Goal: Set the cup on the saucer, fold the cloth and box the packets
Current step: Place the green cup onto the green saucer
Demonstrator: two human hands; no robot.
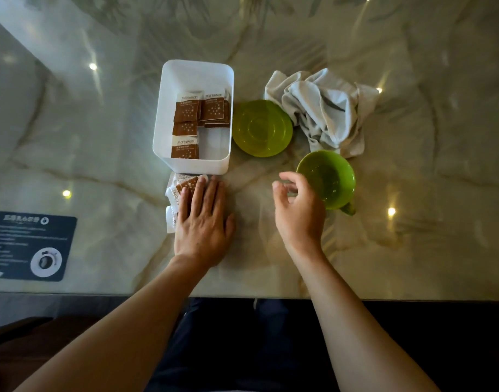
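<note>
- Overhead, the worktop [412, 250] is glossy pale marble-look stone with tan veins and bright reflected lights.
- Left hand [204, 222] lies flat, palm down, fingers together and stretched out, pressing on loose packets [177, 190]; its grip closes around nothing.
- These packets are flat paper squares, brown with white stars and a white printed band, partly hidden under the fingers.
- Just beyond the left fingertips stands a white plastic box [224, 162], rectangular with rounded corners and smooth walls; inside lie more packets of the same kind [198, 108], some stacked along the far side.
- Right hand [298, 210] hovers with fingers curled and apart, its grip empty, just beside the rim of the cup [333, 179].
- Cup is translucent green plastic, round, upright, empty, with a small handle on the near side.
- Beyond the right hand, between box and cloth, sits the green saucer [262, 128], shallow, round, bare.
- Cloth [324, 108] is pale grey, soft, crumpled, touching the saucer's far right edge.
</note>
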